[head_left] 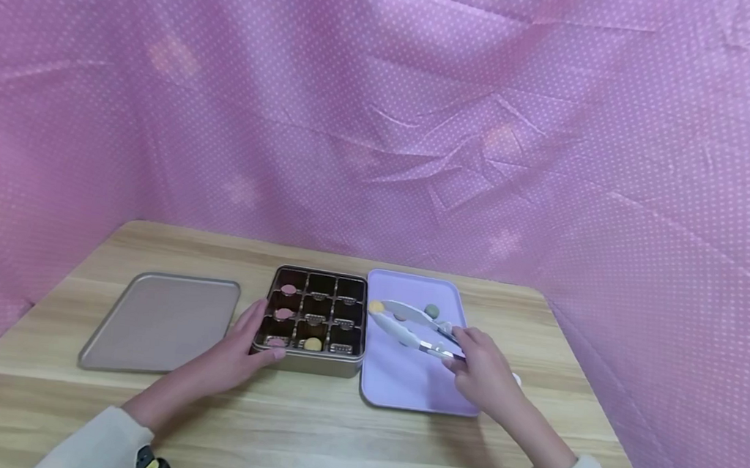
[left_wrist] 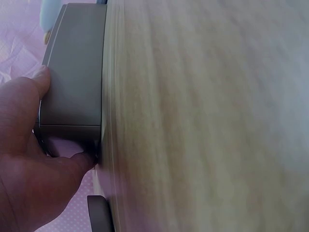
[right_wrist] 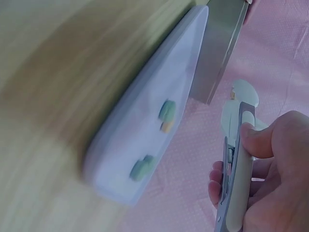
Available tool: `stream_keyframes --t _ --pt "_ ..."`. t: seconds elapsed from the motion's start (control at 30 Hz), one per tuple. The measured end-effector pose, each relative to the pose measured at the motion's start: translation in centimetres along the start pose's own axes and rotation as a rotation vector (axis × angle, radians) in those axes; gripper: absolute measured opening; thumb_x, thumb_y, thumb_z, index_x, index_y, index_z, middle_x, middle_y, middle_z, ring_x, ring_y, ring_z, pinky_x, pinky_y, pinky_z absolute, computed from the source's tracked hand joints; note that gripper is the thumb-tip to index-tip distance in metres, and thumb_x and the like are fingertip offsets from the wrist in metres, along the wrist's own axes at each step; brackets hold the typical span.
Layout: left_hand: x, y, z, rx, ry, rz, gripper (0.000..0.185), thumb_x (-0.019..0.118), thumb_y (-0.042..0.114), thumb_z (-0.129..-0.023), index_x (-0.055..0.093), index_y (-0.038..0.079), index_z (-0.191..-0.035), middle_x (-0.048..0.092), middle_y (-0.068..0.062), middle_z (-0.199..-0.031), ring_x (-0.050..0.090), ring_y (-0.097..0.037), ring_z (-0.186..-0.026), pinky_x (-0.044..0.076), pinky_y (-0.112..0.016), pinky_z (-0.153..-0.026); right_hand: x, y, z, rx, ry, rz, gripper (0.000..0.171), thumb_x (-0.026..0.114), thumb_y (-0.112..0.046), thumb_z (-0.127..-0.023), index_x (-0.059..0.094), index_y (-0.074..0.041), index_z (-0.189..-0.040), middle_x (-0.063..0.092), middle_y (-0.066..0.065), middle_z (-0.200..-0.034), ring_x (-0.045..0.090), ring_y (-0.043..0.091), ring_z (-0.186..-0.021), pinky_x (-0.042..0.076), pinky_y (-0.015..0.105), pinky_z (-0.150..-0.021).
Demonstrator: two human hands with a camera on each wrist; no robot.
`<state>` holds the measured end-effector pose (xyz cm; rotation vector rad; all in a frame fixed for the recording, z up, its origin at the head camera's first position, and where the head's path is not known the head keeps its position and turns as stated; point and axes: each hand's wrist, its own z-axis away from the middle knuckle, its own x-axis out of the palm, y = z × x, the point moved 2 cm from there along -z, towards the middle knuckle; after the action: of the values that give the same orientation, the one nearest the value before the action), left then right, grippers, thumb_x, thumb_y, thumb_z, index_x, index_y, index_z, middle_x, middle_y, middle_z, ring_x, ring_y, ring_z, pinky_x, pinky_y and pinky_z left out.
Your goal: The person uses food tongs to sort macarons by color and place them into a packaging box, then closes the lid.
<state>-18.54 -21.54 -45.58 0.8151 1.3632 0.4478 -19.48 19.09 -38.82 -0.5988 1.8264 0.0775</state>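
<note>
One small yellow disc sits pinched at the tip of the white-and-metal tongs, out ahead and to the left of the right hand, whose fingers curl round the tong handles above the lilac rectangular tray. Further left, the left hand holds the near corner of the dark metal compartment tin, thumb on its wall. Beyond that hand, a flat grey lid lies on the wooden desk.

White tongs pinch a yellow piece above the lilac tray (left edge)
</note>
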Motion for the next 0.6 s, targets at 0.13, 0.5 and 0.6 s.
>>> stream_keyframes --t 0.13,0.5,0.6 --pt "-0.1 0.2 0.1 0.004 0.001 -0.005 0.109 0.055 0.067 -0.093 -0.015 0.018 -0.161 -0.011 -0.019 -0.168 0.009 -0.054 -0.149 0.016 -0.072 -0.116 0.5 -1.0 -1.1 -0.009 -0.019 -0.016 0.052 0.079 -0.01 -0.084 0.062 0.007 -0.13 0.066 0.014 -0.109 0.062 0.03 -0.101 0.056 0.046 -0.086" --pt "-0.1 0.2 0.0 0.004 0.003 -0.003 0.108 0.056 0.064 -0.094 -0.015 0.017 -0.161 -0.011 -0.019 -0.168 0.01 -0.054 -0.149 0.016 -0.07 -0.116 2.5 -3.8 -3.9 -0.086 -0.058 -0.018 0.054 0.079 -0.014 -0.085 0.062 0.005 -0.132 0.067 0.011 -0.111 0.062 0.027 -0.102 0.056 0.043 -0.092" --pt "0.0 0.0 0.0 -0.002 -0.002 0.006 0.108 0.056 0.065 -0.094 -0.015 0.018 -0.161 -0.012 -0.018 -0.168 0.01 -0.053 -0.15 0.016 -0.07 -0.117 2.9 -4.3 -4.5 -0.08 -0.084 -0.017 0.054 0.078 -0.014 -0.086 0.062 0.004 -0.133 0.067 0.01 -0.109 0.061 0.025 -0.099 0.056 0.041 -0.088"
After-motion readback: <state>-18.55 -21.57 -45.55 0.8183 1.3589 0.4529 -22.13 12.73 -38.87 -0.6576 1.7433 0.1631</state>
